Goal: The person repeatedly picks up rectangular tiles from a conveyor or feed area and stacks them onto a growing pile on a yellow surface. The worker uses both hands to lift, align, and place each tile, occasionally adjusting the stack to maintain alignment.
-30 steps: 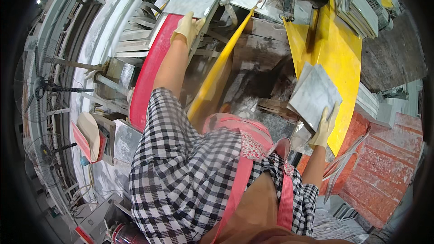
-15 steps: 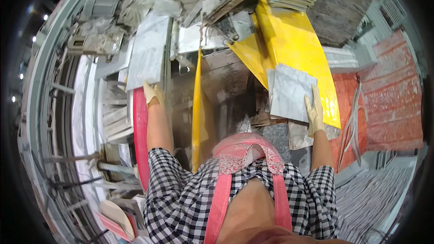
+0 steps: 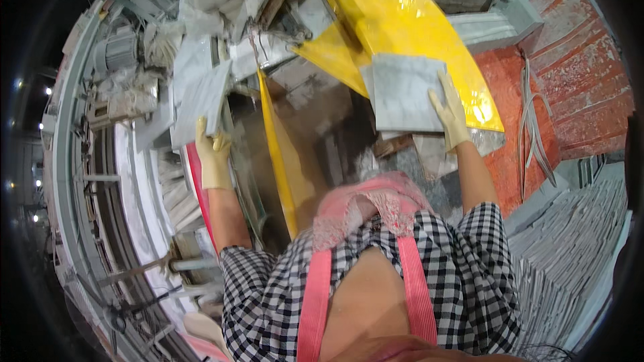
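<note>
My left hand [image 3: 213, 155], in a pale glove, grips the near edge of a grey-veined white marble tile [image 3: 201, 94], which is tilted over a longer pale marble surface at the left. Its thumb and fingers close on the tile's lower right corner. At the right, my gloved right hand [image 3: 451, 112] holds the right edge of another marble tile [image 3: 408, 94], with fingers spread along its face and edge. That tile overlaps the yellow sheet [image 3: 429, 27]. A second pale slab edge shows partly behind its left side.
A narrow yellow flap [image 3: 274, 154] hangs over the dark gap between my arms. Red-orange sheeting [image 3: 493, 94] with loose pale straps [image 3: 533, 127] lies at the right. Many thin slabs [image 3: 570, 261] stand stacked at the lower right. A grey motor [image 3: 117, 51] sits at the far left.
The view has shifted, so the scene sits further up and left. A separate tile now shows tilted in my left hand. My right hand still has its tile, now turned squarer.
</note>
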A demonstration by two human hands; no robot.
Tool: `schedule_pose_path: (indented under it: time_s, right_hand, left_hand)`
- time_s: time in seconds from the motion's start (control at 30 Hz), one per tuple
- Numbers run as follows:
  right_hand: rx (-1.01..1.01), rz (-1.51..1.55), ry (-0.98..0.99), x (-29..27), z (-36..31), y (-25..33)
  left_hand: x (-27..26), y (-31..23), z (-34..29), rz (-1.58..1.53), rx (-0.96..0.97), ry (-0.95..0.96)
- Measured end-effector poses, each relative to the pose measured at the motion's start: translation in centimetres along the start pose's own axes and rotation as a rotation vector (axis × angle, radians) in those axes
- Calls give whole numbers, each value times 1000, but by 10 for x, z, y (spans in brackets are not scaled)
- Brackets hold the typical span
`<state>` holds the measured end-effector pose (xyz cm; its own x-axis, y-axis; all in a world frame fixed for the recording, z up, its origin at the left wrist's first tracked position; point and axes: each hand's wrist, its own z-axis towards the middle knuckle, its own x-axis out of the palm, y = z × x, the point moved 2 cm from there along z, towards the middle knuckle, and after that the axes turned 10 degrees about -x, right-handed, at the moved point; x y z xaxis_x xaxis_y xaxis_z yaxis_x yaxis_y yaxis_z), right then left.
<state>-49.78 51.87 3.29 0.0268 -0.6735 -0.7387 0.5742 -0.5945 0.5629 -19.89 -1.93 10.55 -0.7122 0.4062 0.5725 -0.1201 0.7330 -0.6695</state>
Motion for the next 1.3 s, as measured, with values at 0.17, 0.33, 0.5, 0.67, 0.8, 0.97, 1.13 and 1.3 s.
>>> schedule_pose_path:
  time_s: [0.17, 0.33, 0.5, 0.67, 0.8, 0.97, 1.13, 1.3]
  right_hand:
    - [-19, -6, 0, 28, 9, 9]
    - [-13, 65, 17, 49, 16, 31]
    - [238, 596, -138, 46, 22, 81]
    - [383, 858, -82, 34, 27, 103]
    - [159, 343, 99, 59, 41, 107]
    - [19, 6, 133, 81, 32, 104]
    - [-15, 136, 94, 74, 34, 97]
    - [115, 379, 81, 60, 24, 120]
  left_hand:
    - [77, 83, -47, 92, -226, 186]
    - [146, 180, -58, 178, -324, 128]
    - [179, 235, -58, 304, -314, 146]
    - [195, 282, -61, 252, -421, 155]
    - [194, 291, -69, 481, -654, 274]
    - [191, 260, -70, 821, -910, 534]
    - [143, 182, -40, 813, -500, 510]
    - [89, 127, -19, 1068, -16, 97]
